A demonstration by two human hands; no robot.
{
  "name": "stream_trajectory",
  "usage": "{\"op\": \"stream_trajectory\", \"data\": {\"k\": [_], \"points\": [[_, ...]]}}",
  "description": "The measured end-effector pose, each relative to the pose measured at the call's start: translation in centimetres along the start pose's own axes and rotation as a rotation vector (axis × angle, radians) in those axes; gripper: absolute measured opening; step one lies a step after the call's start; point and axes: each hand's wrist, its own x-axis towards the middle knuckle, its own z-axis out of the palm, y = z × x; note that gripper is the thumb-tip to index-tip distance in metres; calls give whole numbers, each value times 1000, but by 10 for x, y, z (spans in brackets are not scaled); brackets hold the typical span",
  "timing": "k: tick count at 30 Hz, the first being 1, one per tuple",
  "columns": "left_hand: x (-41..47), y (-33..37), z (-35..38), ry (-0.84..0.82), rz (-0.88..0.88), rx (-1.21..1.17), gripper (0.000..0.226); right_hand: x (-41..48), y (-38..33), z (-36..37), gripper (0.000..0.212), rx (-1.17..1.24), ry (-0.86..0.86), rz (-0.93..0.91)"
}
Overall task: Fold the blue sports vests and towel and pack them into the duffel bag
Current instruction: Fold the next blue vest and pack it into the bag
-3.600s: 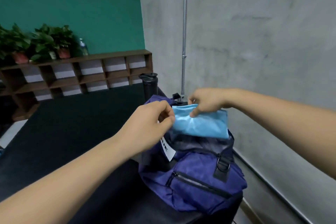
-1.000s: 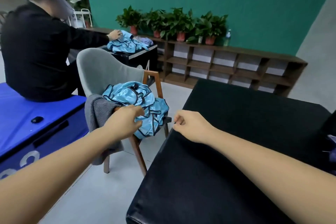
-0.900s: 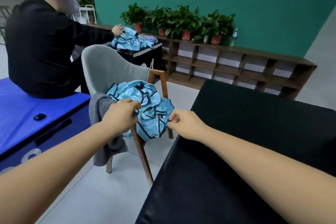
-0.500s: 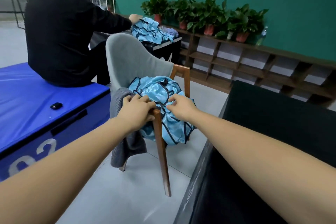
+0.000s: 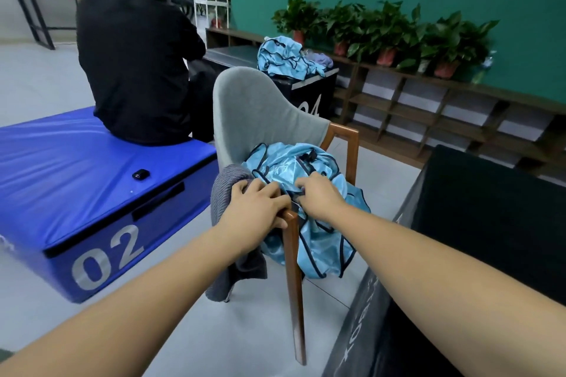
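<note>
A crumpled pile of shiny light-blue sports vests point(image 5: 286, 162) with dark trim lies on the seat of a grey chair point(image 5: 254, 113) and spills over its front. A grey towel point(image 5: 223, 193) hangs off the seat's left side. My left hand point(image 5: 255, 208) sits on the pile beside the towel, over the chair's wooden arm, its fingers curled into the blue fabric. My right hand point(image 5: 320, 196) pinches a vest's dark trim on top of the pile. The duffel bag is out of view.
A black table point(image 5: 490, 217) stands at my right. A person in black point(image 5: 137, 55) sits on a blue padded box point(image 5: 76, 199) marked 02. Another heap of blue vests point(image 5: 281, 55) lies on a black box behind the chair. A wooden shelf point(image 5: 444, 107) with plants lines the green wall.
I turned from the duffel bag on the table to the chair. Both hands reached the vest pile, and now their fingers have closed into the fabric.
</note>
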Motion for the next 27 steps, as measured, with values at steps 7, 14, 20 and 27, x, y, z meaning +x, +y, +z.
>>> {"op": "stream_trajectory", "data": {"k": [7, 14, 20, 27], "points": [[-61, -3, -18, -21, 15, -13, 41, -37, -25, -40, 29, 205, 67, -87], [-126, -1, -47, -109, -5, 39, 57, -98, -66, -112, 17, 252, 142, -116], [-172, -1, -63, -133, -26, 69, 68, -143, -94, -160, 22, 259, 174, -163], [-187, 6, -72, -157, -76, 93, 63, -184, -118, -195, 21, 243, 198, -200]]}}
